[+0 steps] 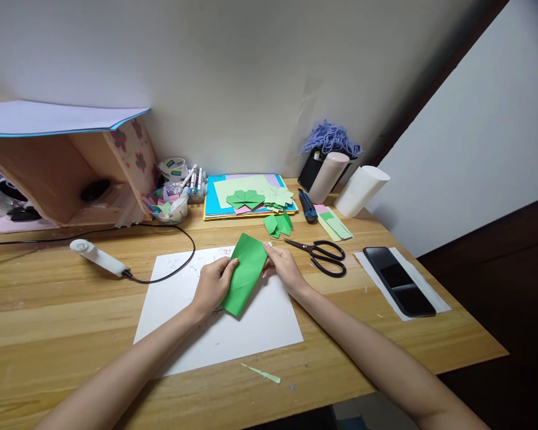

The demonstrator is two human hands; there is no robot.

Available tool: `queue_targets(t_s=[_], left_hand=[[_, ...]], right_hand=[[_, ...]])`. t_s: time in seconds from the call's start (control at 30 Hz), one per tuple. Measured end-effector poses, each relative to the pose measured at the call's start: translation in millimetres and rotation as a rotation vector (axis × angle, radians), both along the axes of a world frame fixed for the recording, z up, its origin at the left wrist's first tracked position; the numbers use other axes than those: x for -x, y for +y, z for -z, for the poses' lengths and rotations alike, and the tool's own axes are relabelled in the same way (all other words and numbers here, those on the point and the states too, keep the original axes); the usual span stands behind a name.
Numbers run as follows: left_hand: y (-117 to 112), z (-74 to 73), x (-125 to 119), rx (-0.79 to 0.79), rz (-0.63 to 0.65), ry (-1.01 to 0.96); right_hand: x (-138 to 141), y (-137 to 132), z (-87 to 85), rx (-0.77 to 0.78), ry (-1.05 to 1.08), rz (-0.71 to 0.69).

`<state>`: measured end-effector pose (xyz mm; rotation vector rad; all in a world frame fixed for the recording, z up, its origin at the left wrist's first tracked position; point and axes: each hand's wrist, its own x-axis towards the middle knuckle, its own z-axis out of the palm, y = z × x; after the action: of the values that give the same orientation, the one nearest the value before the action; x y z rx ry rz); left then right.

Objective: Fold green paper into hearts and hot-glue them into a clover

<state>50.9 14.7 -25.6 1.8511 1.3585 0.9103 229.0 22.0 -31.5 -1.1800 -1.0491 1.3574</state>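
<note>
A folded green paper (245,272) lies tilted over a white sheet (246,328) on the wooden desk (72,310). My left hand (213,285) grips its left edge with the thumb on top. My right hand (283,267) pinches the paper's upper right edge. Both hands hold the same paper, slightly raised above the white sheet.
Black scissors (323,255) lie right of my hands, a phone (398,280) further right. Behind are a stack of coloured paper (251,200) with green folded shapes, a bowl of scraps (168,206), markers, paper rolls (361,190), a white corded device (97,257) and a green scrap (262,374).
</note>
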Motion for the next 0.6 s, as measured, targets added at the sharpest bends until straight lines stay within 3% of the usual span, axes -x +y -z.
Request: queue_targets(t_s=[0.1, 0.17, 0.37, 0.47, 0.6], left_hand=[[-1, -0.2, 0, -0.011, 0.009, 0.018], [-2, -1.1, 0, -0.019, 0.004, 0.007], [-1, -3.4, 1, -0.006, -0.039, -0.093], [-1, -2.8, 1, 0.043, -0.02, -0.151], [1, -1.6, 1, 0.304, 0.174, -0.264]], right_hand=[[-4, 1, -1.8, -0.045, 0.025, 0.116], [-6, 0, -3.2, -0.023, 0.085, 0.112], [10, -14, -3.4, 0.079, 0.022, -0.323], [16, -17, -2.2, 0.051, -0.023, -0.245], [8, -11, -2.7, 0.026, -0.052, -0.121]])
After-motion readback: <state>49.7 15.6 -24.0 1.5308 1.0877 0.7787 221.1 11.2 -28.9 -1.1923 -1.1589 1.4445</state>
